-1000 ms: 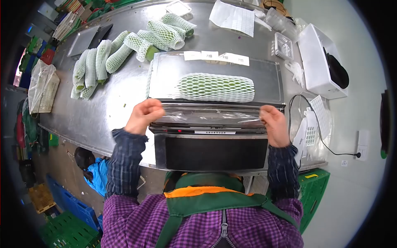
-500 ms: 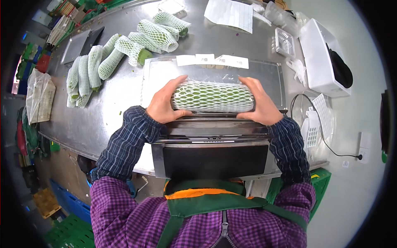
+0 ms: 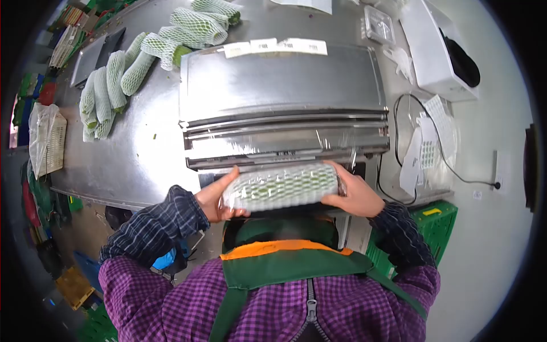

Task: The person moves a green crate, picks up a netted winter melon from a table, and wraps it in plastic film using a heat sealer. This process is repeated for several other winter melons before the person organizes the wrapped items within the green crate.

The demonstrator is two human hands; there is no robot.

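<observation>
A steel table carries a film-wrapping machine at twelve o'clock. Below it, the left hand clasps the nine o'clock end of a net-sleeved, film-wrapped vegetable bundle, which lies level between both hands; the right hand grips its three o'clock end.

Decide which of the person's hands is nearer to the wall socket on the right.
Right. The right hand holds the right end of the net-wrapped bundle, on the side towards the wall socket. The left hand grips the bundle's opposite end, farther away.
</observation>
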